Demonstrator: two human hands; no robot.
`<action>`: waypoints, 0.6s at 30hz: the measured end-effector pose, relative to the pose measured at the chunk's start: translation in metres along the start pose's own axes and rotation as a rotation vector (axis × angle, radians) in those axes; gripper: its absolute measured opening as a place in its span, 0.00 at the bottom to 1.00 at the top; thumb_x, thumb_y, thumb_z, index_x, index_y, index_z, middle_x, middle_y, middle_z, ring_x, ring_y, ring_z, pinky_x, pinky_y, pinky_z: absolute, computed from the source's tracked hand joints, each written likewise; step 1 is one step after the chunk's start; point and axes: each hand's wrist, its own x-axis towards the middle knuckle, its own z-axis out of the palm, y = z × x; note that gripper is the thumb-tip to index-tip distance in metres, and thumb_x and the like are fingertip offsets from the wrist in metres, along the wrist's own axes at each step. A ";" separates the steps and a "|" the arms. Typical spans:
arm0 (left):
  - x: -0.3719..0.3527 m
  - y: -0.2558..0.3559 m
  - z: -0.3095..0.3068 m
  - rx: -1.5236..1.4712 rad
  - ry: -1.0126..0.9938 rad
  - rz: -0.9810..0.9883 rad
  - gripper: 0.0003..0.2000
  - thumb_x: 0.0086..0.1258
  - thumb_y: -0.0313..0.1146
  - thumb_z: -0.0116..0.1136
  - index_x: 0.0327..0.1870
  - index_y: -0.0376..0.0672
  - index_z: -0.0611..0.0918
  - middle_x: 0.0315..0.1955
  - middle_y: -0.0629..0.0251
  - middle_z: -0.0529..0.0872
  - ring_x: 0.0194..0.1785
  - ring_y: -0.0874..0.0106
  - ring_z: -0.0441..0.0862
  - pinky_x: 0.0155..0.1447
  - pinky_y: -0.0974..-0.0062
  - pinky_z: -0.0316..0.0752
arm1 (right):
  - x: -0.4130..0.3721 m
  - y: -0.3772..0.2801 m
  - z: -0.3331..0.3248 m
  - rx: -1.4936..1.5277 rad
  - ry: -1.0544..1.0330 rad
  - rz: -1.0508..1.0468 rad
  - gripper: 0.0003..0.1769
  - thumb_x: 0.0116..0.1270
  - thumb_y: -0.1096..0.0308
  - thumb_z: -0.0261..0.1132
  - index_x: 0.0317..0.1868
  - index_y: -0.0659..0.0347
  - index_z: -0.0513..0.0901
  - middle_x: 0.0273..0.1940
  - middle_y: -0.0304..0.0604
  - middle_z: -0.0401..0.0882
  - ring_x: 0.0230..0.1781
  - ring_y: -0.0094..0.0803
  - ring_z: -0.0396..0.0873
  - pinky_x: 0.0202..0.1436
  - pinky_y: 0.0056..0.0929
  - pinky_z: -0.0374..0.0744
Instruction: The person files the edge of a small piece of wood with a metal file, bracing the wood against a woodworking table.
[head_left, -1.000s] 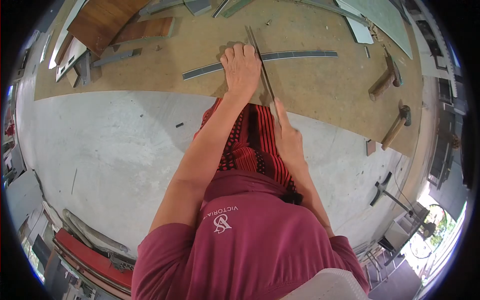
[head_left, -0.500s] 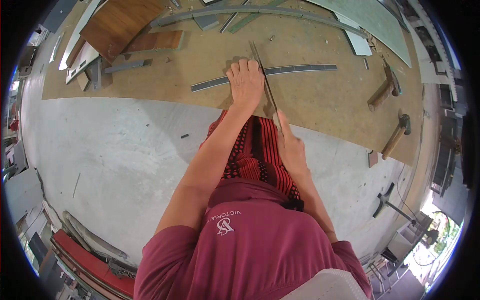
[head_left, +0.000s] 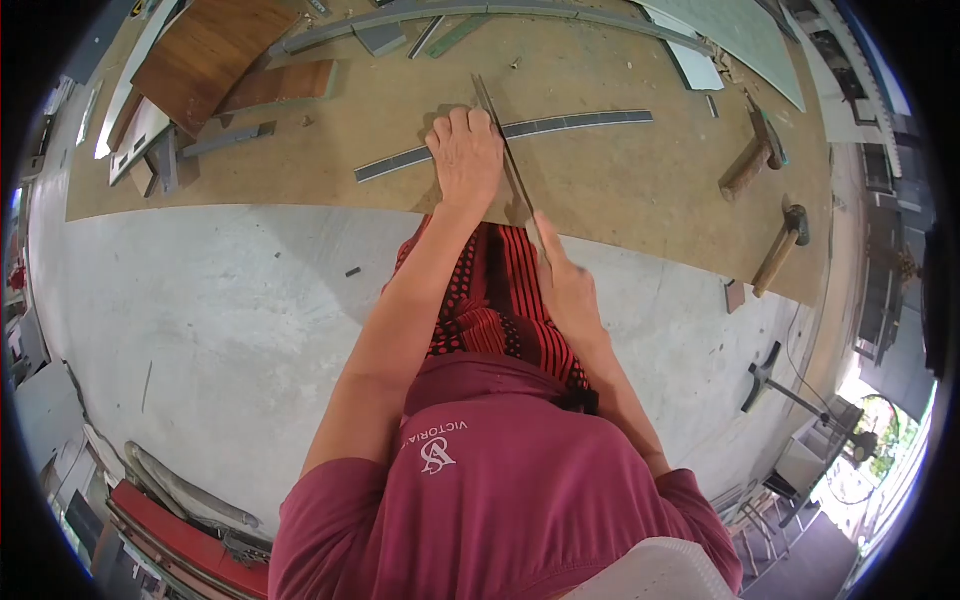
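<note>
My left hand (head_left: 468, 160) is closed over a long, narrow grey strip (head_left: 580, 121) on the brown work surface, pressing it down left of the saw. Thin and seen nearly edge-on, the handsaw (head_left: 516, 172) lies across the strip, its far tip beyond it. My right hand (head_left: 570, 298) grips the near end of the saw, just off the work surface's front edge; its handle is mostly hidden by the fingers. The strip sticks out on both sides of my left hand, longer to the right. How deep the blade sits in it cannot be made out.
Two hammers (head_left: 781, 250) (head_left: 752, 165) lie at the right of the brown work surface (head_left: 620, 200). Wooden boards (head_left: 205, 60) are piled at the left. A long grey strip (head_left: 400, 25) and a pale panel (head_left: 745, 45) lie along the back. A small dark piece (head_left: 353, 272) rests on the floor.
The view has shifted, so the bench and both hands appear further left and slightly higher. Both hands keep their grips; the saw still crosses the strip at about the same spot.
</note>
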 end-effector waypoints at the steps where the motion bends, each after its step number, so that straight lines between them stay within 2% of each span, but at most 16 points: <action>1: 0.000 0.000 0.001 0.008 0.014 0.007 0.08 0.61 0.30 0.60 0.38 0.45 0.74 0.38 0.59 0.77 0.44 0.56 0.72 0.48 0.57 0.64 | -0.014 0.003 -0.004 -0.008 -0.004 0.006 0.31 0.68 0.71 0.55 0.71 0.44 0.62 0.27 0.59 0.78 0.28 0.59 0.78 0.33 0.55 0.74; 4: -0.003 -0.002 0.003 0.010 0.013 0.011 0.08 0.61 0.31 0.60 0.38 0.45 0.74 0.39 0.59 0.77 0.44 0.56 0.72 0.47 0.57 0.64 | -0.042 0.009 -0.007 0.050 -0.099 0.125 0.32 0.69 0.71 0.53 0.73 0.45 0.59 0.31 0.64 0.79 0.30 0.62 0.77 0.31 0.53 0.72; 6: -0.001 -0.002 0.002 0.006 0.019 0.028 0.08 0.61 0.31 0.60 0.38 0.45 0.74 0.39 0.60 0.77 0.44 0.56 0.72 0.47 0.57 0.64 | -0.045 0.011 -0.004 0.111 -0.019 0.022 0.32 0.70 0.71 0.53 0.73 0.44 0.59 0.34 0.64 0.79 0.31 0.62 0.77 0.31 0.53 0.72; 10: -0.002 -0.001 0.002 0.015 0.018 0.020 0.08 0.61 0.31 0.60 0.38 0.45 0.74 0.39 0.60 0.77 0.45 0.56 0.72 0.47 0.57 0.64 | 0.008 -0.002 -0.003 -0.020 -0.094 0.057 0.32 0.70 0.70 0.54 0.73 0.43 0.59 0.37 0.66 0.78 0.32 0.63 0.77 0.32 0.53 0.73; 12: -0.002 -0.002 0.000 0.017 0.016 0.023 0.08 0.61 0.31 0.60 0.38 0.45 0.74 0.39 0.60 0.77 0.45 0.56 0.72 0.47 0.57 0.64 | 0.026 -0.006 0.003 0.011 -0.001 -0.007 0.32 0.70 0.70 0.54 0.73 0.42 0.58 0.37 0.67 0.77 0.34 0.63 0.77 0.33 0.54 0.73; 13: -0.002 -0.001 -0.001 0.017 0.011 0.015 0.08 0.61 0.31 0.60 0.38 0.45 0.74 0.39 0.60 0.77 0.45 0.56 0.72 0.47 0.57 0.64 | 0.024 -0.006 0.005 0.016 -0.002 -0.016 0.32 0.70 0.70 0.54 0.73 0.42 0.58 0.37 0.67 0.77 0.34 0.63 0.77 0.33 0.54 0.73; 15: 0.001 -0.001 0.000 0.015 0.010 0.000 0.08 0.61 0.31 0.60 0.38 0.45 0.74 0.39 0.60 0.76 0.45 0.56 0.72 0.47 0.57 0.64 | 0.009 0.001 0.005 -0.008 0.019 -0.021 0.31 0.69 0.69 0.54 0.72 0.40 0.60 0.28 0.61 0.80 0.29 0.61 0.79 0.32 0.57 0.75; 16: 0.001 -0.001 0.000 0.016 0.013 0.004 0.08 0.61 0.31 0.59 0.38 0.45 0.74 0.39 0.60 0.77 0.45 0.56 0.72 0.47 0.57 0.64 | -0.002 0.002 0.001 -0.013 0.012 -0.022 0.31 0.69 0.69 0.54 0.72 0.40 0.60 0.28 0.61 0.80 0.29 0.61 0.79 0.32 0.57 0.75; 18: -0.003 -0.001 0.001 0.014 -0.002 -0.003 0.08 0.61 0.31 0.59 0.38 0.45 0.74 0.39 0.60 0.77 0.45 0.56 0.72 0.47 0.57 0.64 | -0.028 0.002 -0.008 0.062 -0.128 0.186 0.31 0.70 0.70 0.53 0.72 0.43 0.60 0.35 0.67 0.77 0.34 0.64 0.76 0.34 0.54 0.73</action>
